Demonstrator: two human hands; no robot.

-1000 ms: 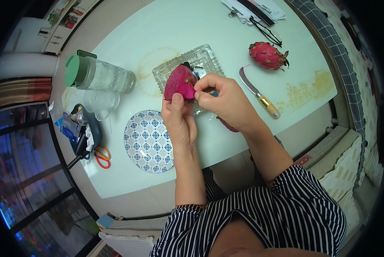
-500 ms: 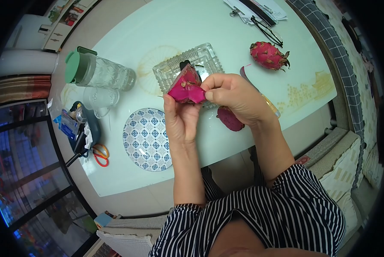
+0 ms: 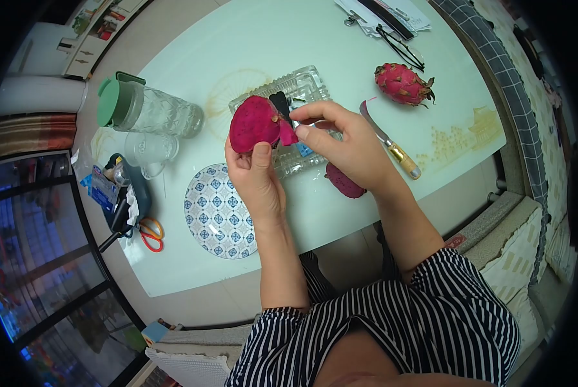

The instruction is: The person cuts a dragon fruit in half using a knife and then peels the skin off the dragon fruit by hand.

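Observation:
My left hand is wrapped round a dragon fruit half, thumb on its front. The deep-magenta cut face is turned up, and a strip of peel hangs loose at its right side. Close by that strip is my right hand, its thumb and index finger apart, the thumb tip at the strip's edge. Another dragon fruit half lies on the table below my right hand. A curved knife with a wooden handle rests to the right. Farther back sits a whole dragon fruit.
Behind the held fruit is a ribbed glass tray with small items in it. A patterned plate lies left of my left forearm. A green-lidded pitcher, a glass mug and a dark basket with orange-handled scissors stand left.
My left hand has turned the fruit half so its cut face shows, and moved it slightly left. My right thumb and index finger have parted from their pinch on the peel.

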